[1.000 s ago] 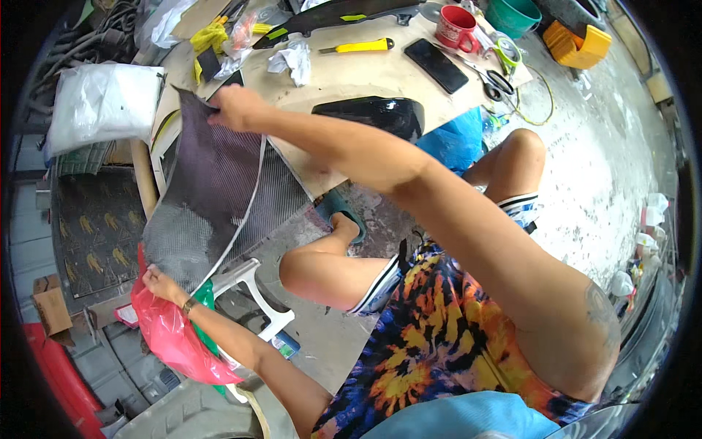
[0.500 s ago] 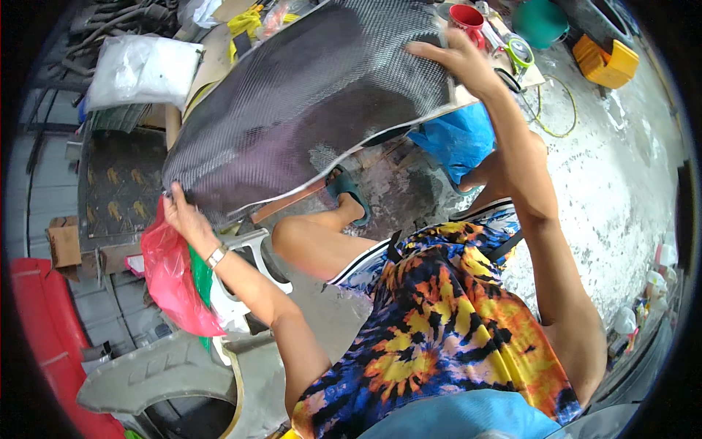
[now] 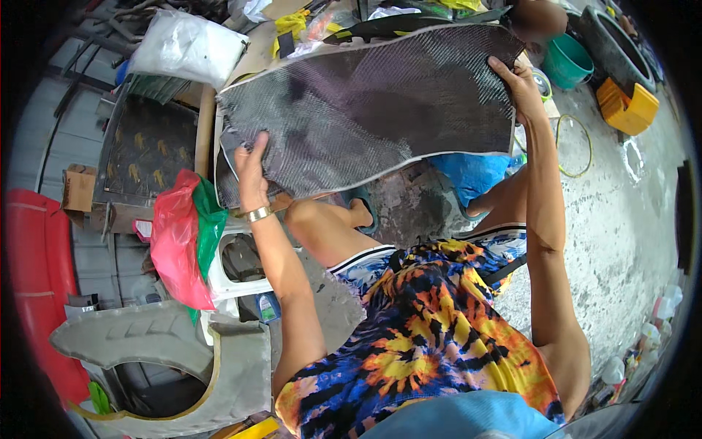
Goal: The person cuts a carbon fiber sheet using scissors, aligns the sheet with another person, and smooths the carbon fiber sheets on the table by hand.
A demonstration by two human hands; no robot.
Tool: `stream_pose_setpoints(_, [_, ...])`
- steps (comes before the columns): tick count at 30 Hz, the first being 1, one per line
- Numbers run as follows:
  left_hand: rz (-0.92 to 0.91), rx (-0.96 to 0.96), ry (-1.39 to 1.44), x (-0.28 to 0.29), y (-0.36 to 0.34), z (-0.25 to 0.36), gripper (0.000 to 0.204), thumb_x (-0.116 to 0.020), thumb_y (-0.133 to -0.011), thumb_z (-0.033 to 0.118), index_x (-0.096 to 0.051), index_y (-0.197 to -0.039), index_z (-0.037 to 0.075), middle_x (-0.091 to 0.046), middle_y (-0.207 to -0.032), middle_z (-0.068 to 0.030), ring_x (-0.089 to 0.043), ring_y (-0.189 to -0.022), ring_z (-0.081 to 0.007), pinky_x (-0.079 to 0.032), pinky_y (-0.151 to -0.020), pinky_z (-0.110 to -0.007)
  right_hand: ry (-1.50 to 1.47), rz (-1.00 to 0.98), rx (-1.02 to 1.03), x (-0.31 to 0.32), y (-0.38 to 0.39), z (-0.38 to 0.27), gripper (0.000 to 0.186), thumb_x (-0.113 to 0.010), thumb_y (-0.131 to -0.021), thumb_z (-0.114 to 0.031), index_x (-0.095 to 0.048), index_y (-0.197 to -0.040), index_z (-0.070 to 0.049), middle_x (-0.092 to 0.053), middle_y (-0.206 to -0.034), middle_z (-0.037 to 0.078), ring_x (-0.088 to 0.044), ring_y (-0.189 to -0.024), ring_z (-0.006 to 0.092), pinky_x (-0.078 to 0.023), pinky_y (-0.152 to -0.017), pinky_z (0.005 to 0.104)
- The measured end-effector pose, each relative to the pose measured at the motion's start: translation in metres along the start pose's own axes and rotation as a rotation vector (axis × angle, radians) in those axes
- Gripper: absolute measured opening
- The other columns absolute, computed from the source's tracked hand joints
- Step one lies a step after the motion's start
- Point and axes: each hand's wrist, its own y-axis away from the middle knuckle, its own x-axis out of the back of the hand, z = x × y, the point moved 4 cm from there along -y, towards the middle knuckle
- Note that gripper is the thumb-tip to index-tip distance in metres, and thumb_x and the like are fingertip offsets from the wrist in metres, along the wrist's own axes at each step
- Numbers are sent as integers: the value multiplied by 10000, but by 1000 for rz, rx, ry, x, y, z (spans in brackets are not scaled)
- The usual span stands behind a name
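A dark woven fabric sheet, black and grey with pale edges, is held stretched out in front of me over the near side of the worktable. My right hand grips its right end, with the thumb lying on top and the other fingers mostly behind. At the left end my left hand, with a metal watch band on the wrist, holds the sheet near its lower corner. The fabric folds and hangs down beside that hand. Most of the tabletop is hidden behind the sheet.
A clear bag of white material lies at far left. Red plastic bag and white stool stand by my left arm, above a grey moulded panel. Blue bag, green bucket and yellow container are right.
The sheet has swung from a slant to nearly level and come lower on the right. My left hand has moved right and up; my right hand has moved right and down.
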Motion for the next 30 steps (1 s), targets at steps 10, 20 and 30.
stream_pose_setpoints(10, [126, -260, -353, -26, -1, 3, 291, -641, -884, 249, -595, -697, 31, -544, -692, 28, -424, -644, -75, -362, -612, -265, 168, 149, 237, 26, -7, -2, 171, -659, -868, -149, -688, -990, -32, -664, -899, -25, -548, -778, 30, -428, -713, 198])
stream_pose_setpoints(20, [152, -594, -567, -43, -9, 36, 314, -599, -916, 217, -606, -758, -54, -595, -661, -23, -455, -623, -93, -379, -577, -310, 592, 255, 662, 25, -16, -61, 142, -645, -864, -128, -675, -893, 7, -444, -624, -58, -374, -607, 21, -335, -536, 210])
stream_pose_setpoints(30, [142, -536, -770, -9, 5, -39, 317, -604, -908, 195, -572, -729, -65, -542, -575, -141, -431, -515, -180, -350, -531, -366, 588, 280, 509, 38, 9, 2, 194, -674, -847, -152, -626, -833, 35, -560, -668, -41, -432, -647, 30, -379, -572, 221])
